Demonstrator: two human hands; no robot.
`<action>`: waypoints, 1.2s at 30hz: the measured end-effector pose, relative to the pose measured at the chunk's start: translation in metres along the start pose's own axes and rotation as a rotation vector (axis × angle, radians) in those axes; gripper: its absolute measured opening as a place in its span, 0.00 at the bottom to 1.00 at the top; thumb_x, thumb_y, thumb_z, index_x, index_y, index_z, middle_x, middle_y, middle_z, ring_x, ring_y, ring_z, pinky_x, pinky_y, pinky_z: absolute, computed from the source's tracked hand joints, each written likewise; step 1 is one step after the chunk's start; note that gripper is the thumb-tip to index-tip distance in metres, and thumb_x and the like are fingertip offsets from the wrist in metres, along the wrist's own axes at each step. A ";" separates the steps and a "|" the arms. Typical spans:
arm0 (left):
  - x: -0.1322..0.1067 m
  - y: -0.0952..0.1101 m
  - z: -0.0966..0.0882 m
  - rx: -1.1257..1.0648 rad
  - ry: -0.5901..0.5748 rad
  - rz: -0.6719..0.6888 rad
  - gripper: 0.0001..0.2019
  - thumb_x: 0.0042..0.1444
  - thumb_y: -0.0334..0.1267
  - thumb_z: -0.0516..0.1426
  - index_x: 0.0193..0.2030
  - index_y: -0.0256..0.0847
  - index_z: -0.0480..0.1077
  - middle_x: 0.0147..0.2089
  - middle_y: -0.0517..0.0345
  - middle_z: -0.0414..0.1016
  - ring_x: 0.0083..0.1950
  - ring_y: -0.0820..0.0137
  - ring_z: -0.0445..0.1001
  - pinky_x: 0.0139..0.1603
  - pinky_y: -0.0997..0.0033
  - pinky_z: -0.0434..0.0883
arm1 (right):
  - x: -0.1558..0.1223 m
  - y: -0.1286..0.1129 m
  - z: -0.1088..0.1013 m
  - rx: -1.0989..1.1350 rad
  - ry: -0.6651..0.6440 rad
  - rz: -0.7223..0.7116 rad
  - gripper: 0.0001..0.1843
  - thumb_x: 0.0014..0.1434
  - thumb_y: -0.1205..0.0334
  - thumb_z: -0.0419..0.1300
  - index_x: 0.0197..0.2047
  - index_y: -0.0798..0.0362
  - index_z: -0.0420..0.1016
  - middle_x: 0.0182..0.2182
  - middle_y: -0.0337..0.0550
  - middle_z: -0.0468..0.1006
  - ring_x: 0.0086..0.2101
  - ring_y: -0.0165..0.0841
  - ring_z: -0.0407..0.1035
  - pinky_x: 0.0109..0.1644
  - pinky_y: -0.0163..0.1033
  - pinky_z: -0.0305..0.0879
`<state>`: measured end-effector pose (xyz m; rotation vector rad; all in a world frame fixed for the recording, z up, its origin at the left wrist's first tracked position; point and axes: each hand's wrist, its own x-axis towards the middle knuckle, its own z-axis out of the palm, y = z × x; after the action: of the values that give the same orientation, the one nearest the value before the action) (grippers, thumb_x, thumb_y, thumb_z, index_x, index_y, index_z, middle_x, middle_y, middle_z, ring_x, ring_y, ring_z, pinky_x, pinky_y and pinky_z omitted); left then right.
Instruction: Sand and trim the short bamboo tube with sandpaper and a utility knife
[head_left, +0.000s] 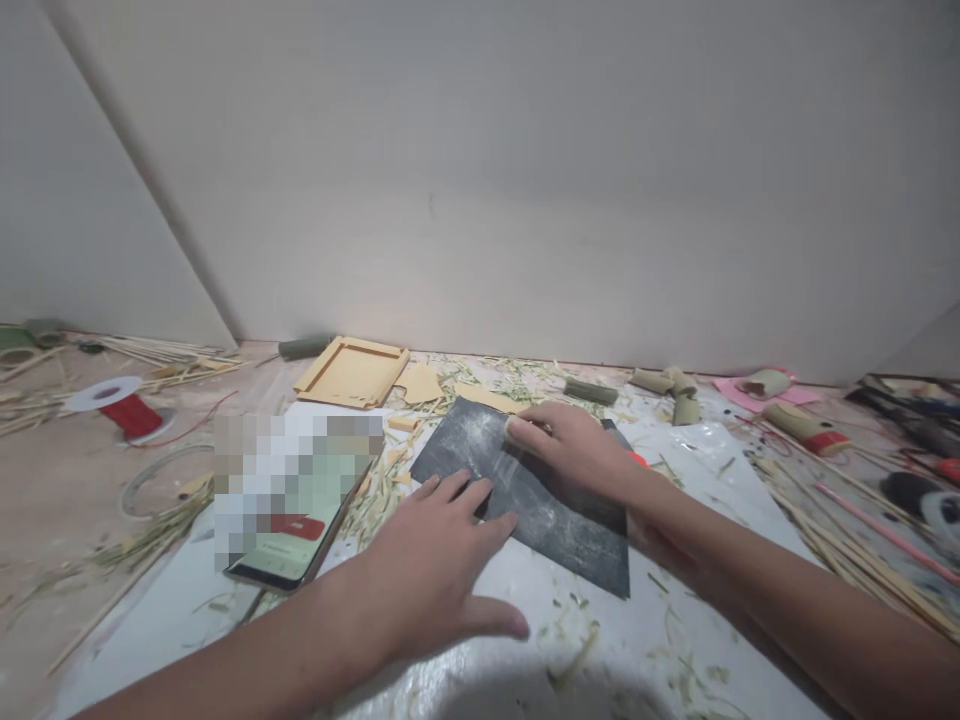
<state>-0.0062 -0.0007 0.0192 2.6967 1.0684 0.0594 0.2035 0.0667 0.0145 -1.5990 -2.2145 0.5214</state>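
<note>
A dark sheet of sandpaper point(577, 540), dusted with pale powder, lies on the white sheet in front of me. My left hand point(442, 550) rests with spread fingers on its near left edge, thumb out over the white sheet. My right hand point(574, 445) is closed around a small pale bamboo piece point(512, 430) and presses it against the sandpaper. Most of that piece is hidden by the fingers. Behind the sandpaper lie a shallow yellow tray-like frame point(352, 372) and a torn yellow scrap point(420, 384).
A phone point(300, 550) lies left of my left hand. Farther left stand a spool of red thread point(131, 412) and a clear ring of tape point(161, 485). Short bamboo tubes point(591, 390) line the wall. Bamboo strips point(862, 550) lie at right; shavings cover the white sheet point(540, 670).
</note>
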 end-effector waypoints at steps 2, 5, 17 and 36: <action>0.004 -0.001 -0.009 -0.052 0.035 -0.043 0.29 0.55 0.65 0.51 0.50 0.46 0.74 0.47 0.46 0.77 0.49 0.49 0.73 0.46 0.50 0.71 | -0.002 -0.008 -0.002 0.180 -0.076 -0.013 0.26 0.68 0.45 0.37 0.28 0.51 0.62 0.18 0.35 0.63 0.21 0.29 0.60 0.25 0.35 0.55; 0.010 -0.007 -0.023 -0.230 0.193 -0.145 0.19 0.62 0.54 0.50 0.40 0.45 0.76 0.35 0.55 0.78 0.37 0.63 0.75 0.36 0.64 0.70 | -0.010 -0.024 -0.002 0.729 -0.232 0.022 0.23 0.68 0.45 0.38 0.30 0.51 0.60 0.17 0.32 0.59 0.15 0.25 0.52 0.18 0.33 0.47; 0.013 -0.013 -0.040 -0.792 0.445 -0.166 0.08 0.57 0.41 0.58 0.30 0.41 0.75 0.30 0.61 0.74 0.30 0.74 0.69 0.32 0.74 0.65 | -0.026 -0.041 -0.008 0.941 -0.303 0.000 0.24 0.68 0.46 0.44 0.29 0.53 0.64 0.18 0.31 0.65 0.14 0.21 0.51 0.19 0.31 0.48; 0.013 -0.031 -0.031 -0.447 0.300 -0.179 0.23 0.54 0.54 0.58 0.52 0.45 0.70 0.51 0.53 0.74 0.48 0.62 0.72 0.47 0.62 0.69 | -0.015 -0.018 -0.017 0.222 -0.085 -0.151 0.18 0.65 0.46 0.50 0.47 0.50 0.69 0.37 0.44 0.75 0.32 0.34 0.68 0.34 0.38 0.62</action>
<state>-0.0211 0.0367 0.0410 2.2251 1.2035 0.6099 0.2013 0.0486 0.0373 -1.3084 -2.2268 0.7739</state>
